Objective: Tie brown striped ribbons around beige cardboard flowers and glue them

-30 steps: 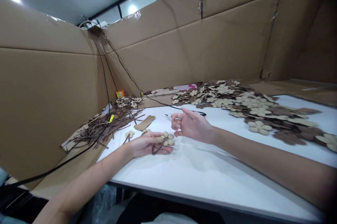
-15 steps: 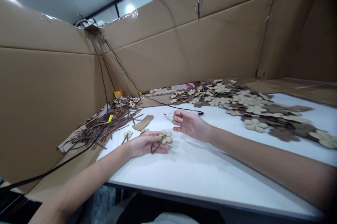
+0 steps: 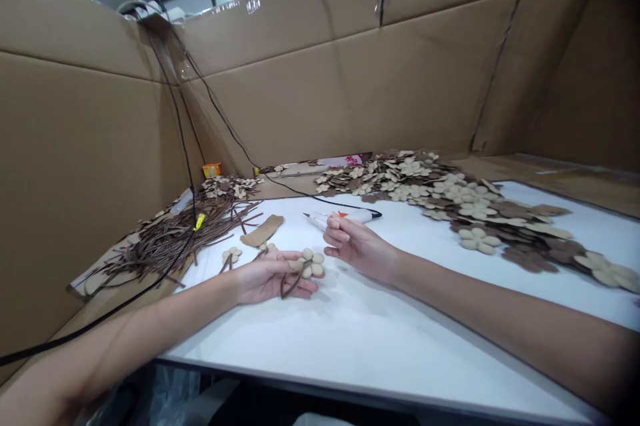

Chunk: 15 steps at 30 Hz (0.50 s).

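Head view: we are holding our left hand [image 3: 270, 277] palm-up over the worktop [image 3: 320, 339], its thumb and fingers pinching a cream flower [image 3: 313, 265] with a brown strip [image 3: 292, 288]. Our right hand [image 3: 359, 250] is facing the flower, just beside it, fingers loosely curled.

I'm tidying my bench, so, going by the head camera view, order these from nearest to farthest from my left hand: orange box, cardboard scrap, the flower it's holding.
1. Flower: in the left hand, at its fingers.
2. Cardboard scrap: on the table, just beyond the hand.
3. Orange box: back left, near the cardboard wall.
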Available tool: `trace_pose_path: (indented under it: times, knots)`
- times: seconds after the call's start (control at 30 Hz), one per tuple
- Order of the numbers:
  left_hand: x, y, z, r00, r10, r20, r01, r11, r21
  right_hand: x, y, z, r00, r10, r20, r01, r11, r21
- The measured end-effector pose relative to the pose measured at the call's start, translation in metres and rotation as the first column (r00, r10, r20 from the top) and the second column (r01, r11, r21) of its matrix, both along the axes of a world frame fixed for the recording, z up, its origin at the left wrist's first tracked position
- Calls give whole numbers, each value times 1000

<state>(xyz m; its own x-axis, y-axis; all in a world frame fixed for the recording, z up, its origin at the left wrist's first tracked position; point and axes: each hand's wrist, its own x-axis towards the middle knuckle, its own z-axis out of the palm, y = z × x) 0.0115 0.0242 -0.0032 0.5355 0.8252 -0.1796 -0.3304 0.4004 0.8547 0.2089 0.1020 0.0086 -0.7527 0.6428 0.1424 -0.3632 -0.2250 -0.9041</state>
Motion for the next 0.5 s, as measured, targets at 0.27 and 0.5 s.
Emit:
trace_pose_path:
  times: [0.27, 0.5]
  knots:
    - [-7, 7, -1, 992, -83, 96, 94, 989, -115, 1, -2, -5, 999, 45, -21, -47, 992, -120]
    - [-8, 10, 1, 973, -129, 193, 170, 962, -214, -7, -23, -13, 989, 139, -42, -146, 945, -293]
